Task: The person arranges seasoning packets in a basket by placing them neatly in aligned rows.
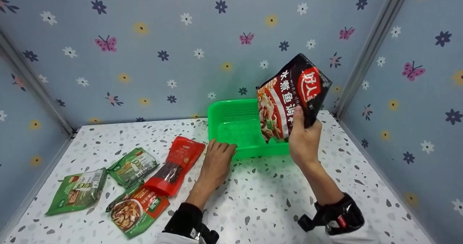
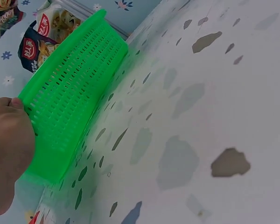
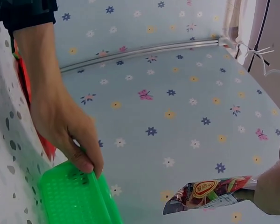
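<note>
My left hand (image 1: 216,162) grips the near left rim of a green plastic basket (image 1: 255,152). In the right wrist view its thumb lies outside the basket wall and its fingers go over the rim. Above the basket's right side, my right hand (image 1: 305,142) holds a black seasoning packet (image 1: 284,97) with red and white print, tilted, its thumb across the front. More printed packaging (image 2: 58,21) shows beside the black packet (image 2: 35,51) in the left wrist view. The basket's visible floor is bare; the packet hides its right part.
On the speckled table (image 1: 260,208), left of the basket, lie a red pouch (image 1: 179,164), a green packet (image 1: 134,166), another green packet (image 1: 77,191) and a green-and-orange packet (image 1: 139,209). Flower-patterned walls (image 1: 202,38) enclose the table at the back and sides.
</note>
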The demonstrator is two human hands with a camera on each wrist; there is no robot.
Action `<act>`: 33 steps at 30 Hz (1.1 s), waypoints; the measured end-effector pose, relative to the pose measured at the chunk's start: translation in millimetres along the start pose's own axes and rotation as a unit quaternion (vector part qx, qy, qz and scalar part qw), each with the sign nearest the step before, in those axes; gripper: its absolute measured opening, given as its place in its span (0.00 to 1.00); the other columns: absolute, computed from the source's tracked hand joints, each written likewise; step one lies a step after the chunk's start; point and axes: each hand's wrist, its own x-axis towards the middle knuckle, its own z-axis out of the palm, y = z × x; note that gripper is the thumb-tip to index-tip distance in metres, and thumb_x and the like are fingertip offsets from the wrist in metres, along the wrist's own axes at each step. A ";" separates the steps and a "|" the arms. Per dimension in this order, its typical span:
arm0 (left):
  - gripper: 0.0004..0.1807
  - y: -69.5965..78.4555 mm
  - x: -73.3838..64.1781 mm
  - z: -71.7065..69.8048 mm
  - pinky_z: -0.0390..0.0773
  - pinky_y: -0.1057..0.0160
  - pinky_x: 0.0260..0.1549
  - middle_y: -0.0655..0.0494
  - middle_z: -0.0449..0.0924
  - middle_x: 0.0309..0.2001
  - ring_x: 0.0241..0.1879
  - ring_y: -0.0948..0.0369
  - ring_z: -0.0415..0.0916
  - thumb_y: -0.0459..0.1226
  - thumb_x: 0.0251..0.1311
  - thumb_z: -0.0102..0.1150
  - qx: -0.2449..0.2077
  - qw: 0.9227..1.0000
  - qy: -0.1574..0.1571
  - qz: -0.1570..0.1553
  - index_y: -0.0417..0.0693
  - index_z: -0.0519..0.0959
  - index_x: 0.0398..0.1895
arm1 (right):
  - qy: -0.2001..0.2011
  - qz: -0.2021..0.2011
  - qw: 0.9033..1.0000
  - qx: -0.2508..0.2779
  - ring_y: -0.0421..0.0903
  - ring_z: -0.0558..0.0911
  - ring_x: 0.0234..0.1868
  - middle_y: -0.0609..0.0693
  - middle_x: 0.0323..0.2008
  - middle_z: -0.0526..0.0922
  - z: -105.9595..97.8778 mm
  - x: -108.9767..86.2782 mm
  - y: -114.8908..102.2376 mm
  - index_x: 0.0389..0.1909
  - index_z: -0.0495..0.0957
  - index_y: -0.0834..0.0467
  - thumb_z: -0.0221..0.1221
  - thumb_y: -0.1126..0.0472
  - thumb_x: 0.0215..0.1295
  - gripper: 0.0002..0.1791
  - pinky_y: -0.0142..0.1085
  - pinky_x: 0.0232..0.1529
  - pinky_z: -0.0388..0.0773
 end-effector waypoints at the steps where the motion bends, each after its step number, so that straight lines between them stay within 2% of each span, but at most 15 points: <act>1: 0.10 -0.3 0.2 0.1 0.75 0.38 0.76 0.48 0.91 0.45 0.50 0.46 0.84 0.38 0.81 0.64 -0.003 1.000 0.001 -0.003 0.47 0.88 0.57 | -0.006 0.002 1.000 -0.012 0.40 0.70 0.30 0.48 0.39 0.77 2.4 3.7 3.8 0.78 0.73 0.63 0.49 0.55 0.93 0.25 0.33 0.34 0.71; 7: 0.08 -1.5 -1.3 2.4 0.76 0.37 0.76 0.48 0.91 0.45 0.50 0.48 0.85 0.36 0.79 0.66 -0.009 1.000 0.015 -0.008 0.46 0.89 0.55 | -0.042 0.008 0.997 -0.067 0.39 0.71 0.32 0.48 0.38 0.74 16.1 25.0 23.1 0.76 0.74 0.65 0.48 0.55 0.93 0.24 0.32 0.38 0.73; 9: 0.08 -1.5 -1.4 2.3 0.76 0.37 0.76 0.48 0.91 0.45 0.50 0.48 0.85 0.36 0.79 0.67 -0.010 1.000 0.017 -0.010 0.45 0.89 0.54 | -0.050 -0.001 0.994 -0.095 0.41 0.68 0.29 0.48 0.33 0.70 20.1 31.8 29.8 0.72 0.77 0.65 0.48 0.55 0.93 0.22 0.35 0.37 0.71; 12: 0.09 -1.1 0.1 1.4 0.75 0.37 0.77 0.48 0.92 0.46 0.51 0.48 0.85 0.37 0.79 0.66 -0.012 1.000 0.008 -0.016 0.45 0.89 0.55 | -0.063 -0.015 0.989 -0.131 0.42 0.67 0.26 0.46 0.28 0.68 25.9 41.3 40.0 0.54 0.82 0.62 0.49 0.54 0.93 0.18 0.38 0.35 0.68; 14: 0.09 -0.4 1.2 0.8 0.74 0.37 0.78 0.47 0.92 0.47 0.52 0.47 0.85 0.37 0.80 0.66 -0.013 1.000 -0.001 -0.022 0.45 0.88 0.55 | -0.073 -0.021 0.985 -0.154 0.42 0.65 0.24 0.46 0.24 0.65 29.3 46.6 47.4 0.42 0.78 0.60 0.49 0.54 0.93 0.18 0.39 0.34 0.66; 15: 0.09 0.0 1.7 0.6 0.74 0.37 0.79 0.47 0.92 0.47 0.52 0.47 0.85 0.37 0.80 0.65 -0.014 1.000 -0.005 -0.025 0.46 0.88 0.56 | -0.079 -0.020 0.984 -0.161 0.43 0.65 0.24 0.46 0.24 0.65 30.8 48.9 51.0 0.40 0.76 0.59 0.49 0.54 0.94 0.19 0.40 0.34 0.65; 17: 0.09 0.8 1.6 0.8 0.74 0.36 0.80 0.47 0.92 0.47 0.53 0.46 0.85 0.37 0.80 0.65 -0.016 0.999 -0.011 -0.029 0.45 0.88 0.56 | -0.095 -0.017 0.980 -0.176 0.43 0.64 0.23 0.46 0.23 0.63 33.1 52.5 58.5 0.42 0.78 0.61 0.47 0.54 0.94 0.19 0.41 0.34 0.64; 19: 0.09 1.5 1.2 1.1 0.74 0.36 0.79 0.46 0.92 0.47 0.53 0.46 0.85 0.37 0.80 0.65 -0.016 0.999 -0.013 -0.031 0.46 0.89 0.55 | -0.111 -0.011 0.975 -0.194 0.44 0.63 0.23 0.46 0.24 0.63 34.6 55.3 65.8 0.55 0.82 0.63 0.46 0.55 0.94 0.19 0.42 0.34 0.64; 21: 0.09 1.8 0.9 1.4 0.74 0.36 0.79 0.47 0.92 0.47 0.52 0.46 0.85 0.37 0.80 0.64 -0.017 0.999 -0.011 -0.030 0.45 0.89 0.55 | -0.123 -0.006 0.969 -0.212 0.44 0.63 0.23 0.46 0.25 0.64 35.9 57.3 71.6 0.66 0.81 0.64 0.45 0.56 0.95 0.21 0.42 0.35 0.64; 24: 0.10 2.3 0.9 2.3 0.74 0.36 0.78 0.47 0.92 0.46 0.52 0.46 0.85 0.38 0.81 0.63 -0.017 0.999 -0.010 -0.027 0.45 0.88 0.55 | -0.133 0.000 0.963 -0.234 0.45 0.62 0.24 0.47 0.26 0.64 37.5 60.9 79.2 0.69 0.80 0.66 0.44 0.56 0.95 0.22 0.43 0.35 0.64; 29: 0.10 2.8 -0.1 3.2 0.74 0.36 0.78 0.47 0.92 0.46 0.52 0.46 0.85 0.38 0.81 0.63 -0.014 0.999 -0.004 -0.030 0.46 0.89 0.55 | -0.133 0.007 0.957 -0.258 0.46 0.65 0.24 0.49 0.27 0.67 41.3 68.4 88.8 0.63 0.82 0.61 0.44 0.56 0.95 0.20 0.43 0.34 0.65; 31: 0.10 3.3 -0.3 3.0 0.75 0.36 0.78 0.47 0.92 0.45 0.51 0.46 0.85 0.38 0.81 0.63 -0.012 1.000 0.003 -0.029 0.46 0.89 0.55 | -0.135 0.008 0.954 -0.266 0.46 0.65 0.24 0.48 0.28 0.67 42.9 71.5 91.9 0.54 0.81 0.60 0.44 0.56 0.95 0.18 0.43 0.34 0.65; 33: 0.09 3.7 0.2 3.1 0.76 0.37 0.77 0.47 0.92 0.44 0.50 0.47 0.85 0.38 0.80 0.64 -0.009 1.000 0.013 -0.024 0.46 0.89 0.53 | -0.138 0.007 0.953 -0.269 0.46 0.65 0.24 0.48 0.27 0.66 43.9 74.0 94.2 0.45 0.76 0.60 0.44 0.57 0.95 0.17 0.42 0.34 0.64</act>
